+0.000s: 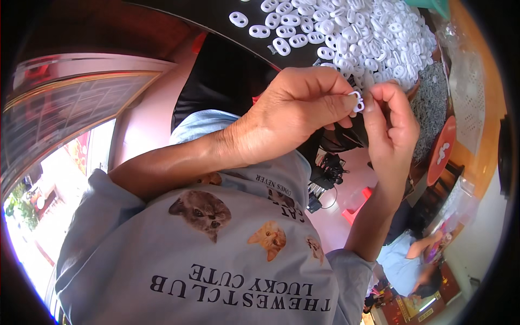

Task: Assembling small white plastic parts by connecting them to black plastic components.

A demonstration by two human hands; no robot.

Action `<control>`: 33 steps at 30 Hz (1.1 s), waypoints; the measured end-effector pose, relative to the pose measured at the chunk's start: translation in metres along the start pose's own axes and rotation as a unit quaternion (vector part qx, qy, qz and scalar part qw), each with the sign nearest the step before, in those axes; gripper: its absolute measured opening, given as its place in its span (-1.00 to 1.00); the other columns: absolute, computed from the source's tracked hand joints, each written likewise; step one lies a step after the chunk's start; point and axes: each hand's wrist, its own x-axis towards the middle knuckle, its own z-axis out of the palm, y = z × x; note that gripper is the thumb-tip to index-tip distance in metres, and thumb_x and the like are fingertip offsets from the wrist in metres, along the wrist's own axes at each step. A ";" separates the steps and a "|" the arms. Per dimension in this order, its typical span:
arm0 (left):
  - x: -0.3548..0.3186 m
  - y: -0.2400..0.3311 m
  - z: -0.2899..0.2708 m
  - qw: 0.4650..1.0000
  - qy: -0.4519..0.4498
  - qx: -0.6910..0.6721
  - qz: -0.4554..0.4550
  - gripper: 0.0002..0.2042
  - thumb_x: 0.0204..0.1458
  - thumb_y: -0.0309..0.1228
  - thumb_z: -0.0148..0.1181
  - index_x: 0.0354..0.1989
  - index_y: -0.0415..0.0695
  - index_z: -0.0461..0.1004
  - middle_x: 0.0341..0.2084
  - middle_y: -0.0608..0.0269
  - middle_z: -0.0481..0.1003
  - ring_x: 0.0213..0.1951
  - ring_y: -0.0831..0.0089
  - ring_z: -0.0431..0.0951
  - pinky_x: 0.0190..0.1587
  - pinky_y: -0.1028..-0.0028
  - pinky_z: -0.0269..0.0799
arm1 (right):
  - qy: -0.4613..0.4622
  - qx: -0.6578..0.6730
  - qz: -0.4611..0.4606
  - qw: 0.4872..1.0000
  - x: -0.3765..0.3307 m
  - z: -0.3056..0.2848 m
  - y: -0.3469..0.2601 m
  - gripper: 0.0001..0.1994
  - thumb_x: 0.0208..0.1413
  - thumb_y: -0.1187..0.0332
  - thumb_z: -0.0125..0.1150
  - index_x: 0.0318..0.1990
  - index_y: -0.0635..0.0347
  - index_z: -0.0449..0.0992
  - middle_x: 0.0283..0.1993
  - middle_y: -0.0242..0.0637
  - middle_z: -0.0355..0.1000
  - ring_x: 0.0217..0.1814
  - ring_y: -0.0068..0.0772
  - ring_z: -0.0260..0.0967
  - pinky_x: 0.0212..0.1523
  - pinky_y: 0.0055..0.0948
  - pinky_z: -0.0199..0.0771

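A small white plastic piece with two holes [357,102] is pinched between the thumbs and forefingers of both hands, in front of my chest. My left hand [295,105] grips it from the left, its thumb lying along the piece. From the right, the thumb and forefinger of my right hand [392,111] close on its other edge, the hand upright. Just beyond my fingers, a large heap of white two-holed oval pieces [374,38] covers the black table [246,40]. Several lie loose at the heap's left edge. My fingers partly cover the held piece.
Right of the heap lies a mass of small grey parts [430,105]. A red round tray [441,151] with a few white bits stands beyond my right hand. A green container [430,4] shows at the top right. Another person in light blue [403,262] is at lower right.
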 end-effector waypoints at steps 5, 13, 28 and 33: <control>0.004 0.018 0.004 0.997 -0.009 0.066 0.027 -0.82 0.24 -0.40 0.03 -0.18 -0.27 0.48 -0.37 0.26 0.52 -0.26 0.59 0.50 -0.18 0.58 0.37 | -0.022 -0.010 0.002 1.000 0.012 -0.009 -0.011 -0.96 0.13 0.57 0.11 -0.27 0.30 0.39 -0.40 -0.43 0.28 -0.42 -0.67 0.17 -0.40 -0.64 0.20; 0.007 0.009 0.001 0.999 -0.001 0.015 0.045 -0.82 0.24 -0.40 0.03 -0.17 -0.25 0.49 -0.34 0.24 0.54 -0.25 0.58 0.52 -0.21 0.57 0.38 | -0.021 -0.115 -0.189 0.975 0.024 -0.009 -0.007 -0.93 0.09 0.61 0.14 -0.27 0.30 0.42 -0.35 -0.28 0.31 -0.45 -0.51 0.24 -0.43 -0.60 0.25; -0.007 0.003 -0.001 0.998 0.011 0.038 0.041 -0.85 0.26 -0.37 0.03 -0.18 -0.19 0.45 -0.44 0.40 0.44 -0.45 0.71 0.31 -0.39 0.67 0.25 | -0.001 0.146 0.069 0.987 0.009 0.006 -0.030 -0.94 0.20 0.54 0.10 -0.32 0.36 0.42 -0.42 -0.52 0.24 -0.42 -0.77 0.08 -0.40 -0.75 0.07; -0.008 0.001 -0.003 0.998 0.003 0.015 0.055 -0.86 0.25 -0.39 0.04 -0.19 -0.19 0.44 -0.45 0.40 0.44 -0.46 0.72 0.30 -0.40 0.68 0.24 | -0.003 0.141 0.070 0.987 0.009 0.009 -0.031 -0.93 0.21 0.54 0.09 -0.32 0.36 0.41 -0.43 -0.52 0.23 -0.43 -0.78 0.06 -0.41 -0.75 0.05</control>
